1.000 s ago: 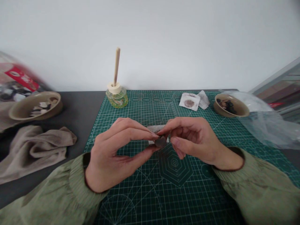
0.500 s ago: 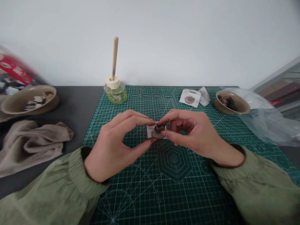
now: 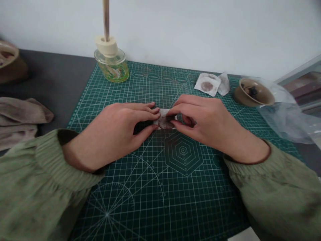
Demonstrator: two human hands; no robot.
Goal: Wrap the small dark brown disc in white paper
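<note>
We pinch a small white paper square (image 3: 162, 115) around a dark brown lump (image 3: 165, 124) at frame centre, our left hand (image 3: 117, 125) and right hand (image 3: 203, 122) meeting at steady fingertips above the green cutting mat (image 3: 140, 207).

A small paper square (image 3: 164, 117), matt white with a dull brown patch, at centre. Under it, a smooth, matt green cutting mat (image 3: 183, 197), apparently plastic. Farther back, a glossy glass jar (image 3: 112, 67) holds a pale wooden stick (image 3: 106, 16) through a matt cream collar (image 3: 106, 45). A glazed ceramic bowl (image 3: 253, 92) sits beside a shiny, crinkled clear plastic bag (image 3: 281, 113). Soft, matt taupe cloth (image 3: 17, 117) lies on a dark matt tabletop (image 3: 55, 77); ribbed green cloth sleeves (image 3: 32, 177) gather at the wrists.
</note>
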